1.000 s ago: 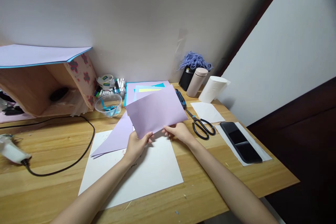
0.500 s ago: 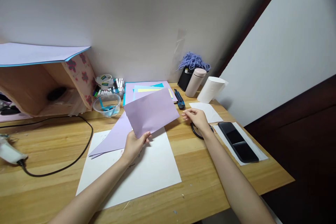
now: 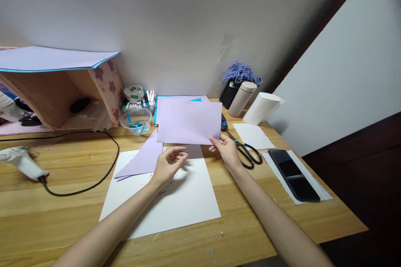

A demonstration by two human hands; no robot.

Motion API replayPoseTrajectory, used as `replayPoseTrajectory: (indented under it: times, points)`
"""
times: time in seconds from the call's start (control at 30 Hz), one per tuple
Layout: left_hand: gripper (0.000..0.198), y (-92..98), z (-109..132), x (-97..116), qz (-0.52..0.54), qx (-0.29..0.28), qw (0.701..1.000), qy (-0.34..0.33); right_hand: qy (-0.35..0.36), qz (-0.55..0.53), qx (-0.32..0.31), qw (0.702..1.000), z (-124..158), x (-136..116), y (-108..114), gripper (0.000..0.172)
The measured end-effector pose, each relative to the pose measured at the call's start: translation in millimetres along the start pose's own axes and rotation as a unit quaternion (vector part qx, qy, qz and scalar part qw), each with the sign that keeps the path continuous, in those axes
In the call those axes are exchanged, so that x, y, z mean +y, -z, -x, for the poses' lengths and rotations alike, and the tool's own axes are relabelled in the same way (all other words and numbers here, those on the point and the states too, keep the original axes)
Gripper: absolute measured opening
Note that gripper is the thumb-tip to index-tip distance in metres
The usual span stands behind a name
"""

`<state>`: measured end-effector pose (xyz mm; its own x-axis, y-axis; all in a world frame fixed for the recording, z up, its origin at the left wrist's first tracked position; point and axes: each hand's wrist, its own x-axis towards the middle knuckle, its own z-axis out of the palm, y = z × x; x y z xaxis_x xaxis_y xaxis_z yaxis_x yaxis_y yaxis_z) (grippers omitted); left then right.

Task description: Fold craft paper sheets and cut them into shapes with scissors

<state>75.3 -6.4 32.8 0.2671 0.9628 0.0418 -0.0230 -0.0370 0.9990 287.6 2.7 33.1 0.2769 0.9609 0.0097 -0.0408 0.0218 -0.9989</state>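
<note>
My right hand (image 3: 226, 149) pinches the lower right corner of a sheet of lilac paper (image 3: 189, 123), thumb on top. The sheet is held over a pile of coloured paper (image 3: 184, 98) near the wall, hiding most of it. My left hand (image 3: 169, 166) is empty, its fingers curved and apart, just below the sheet and above a large white sheet (image 3: 188, 204). Folded or cut lilac paper (image 3: 140, 160) lies on the white sheet's upper left part. Black-handled scissors (image 3: 247, 152) rest on the table right beside my right hand.
A clear plastic bowl (image 3: 136, 122) with blue scraps and several markers (image 3: 147, 99) stand left of the pile. To the right are a flask (image 3: 242, 99), a paper roll (image 3: 261, 108) and a phone (image 3: 294, 175). A glue gun (image 3: 26, 162) with a black cable lies left, before an open box (image 3: 106, 87).
The lilac sheet has passed from my left hand to my right and turned straighter over the pile. My left hand has let go. The scissors show more fully as the view shifted.
</note>
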Motion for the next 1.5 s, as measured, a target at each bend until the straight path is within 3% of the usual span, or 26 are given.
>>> replayPoseTrajectory:
  times: [0.17,0.33,0.43,0.57,0.8,0.97,1.17,1.33,1.5]
  points:
    - [0.033,-0.5,1.4,-2.1,-0.017,-0.013,0.998,0.055,0.002,-0.011,-0.008,1.000,30.3,7.6,-39.0,0.035]
    - [0.033,1.8,5.8,5.6,-0.077,-0.011,0.991,0.112,0.001,-0.002,-0.040,0.999,41.5,7.1,-46.3,0.031]
    - [0.031,0.8,6.9,12.9,-0.125,-0.011,0.980,0.153,0.004,0.013,-0.037,0.999,39.3,3.1,-41.8,0.032]
    - [0.031,-2.7,6.5,13.0,-0.153,0.030,0.974,0.167,-0.007,0.039,-0.041,0.998,34.8,-0.5,-35.1,0.035]
    - [0.029,-0.6,1.8,0.5,-0.132,0.122,0.976,0.119,-0.005,0.074,-0.034,0.997,24.6,-8.8,-18.0,0.035]
    - [0.019,10.6,-7.8,-2.7,-0.101,0.205,0.973,0.039,0.009,0.087,-0.013,0.996,8.5,-12.0,1.9,0.038]
    - [0.015,25.5,-16.6,-7.6,-0.076,0.219,0.973,0.023,0.024,0.097,0.012,0.995,-7.3,-10.7,25.8,0.037]
    - [0.027,29.7,-19.0,-9.0,-0.025,0.233,0.972,0.023,0.047,0.087,0.041,0.994,-14.7,-10.8,38.7,0.035]
    - [0.042,22.5,-13.4,-1.7,-0.008,0.131,0.991,0.030,0.014,0.068,-0.008,0.998,-14.9,-7.8,34.8,0.037]
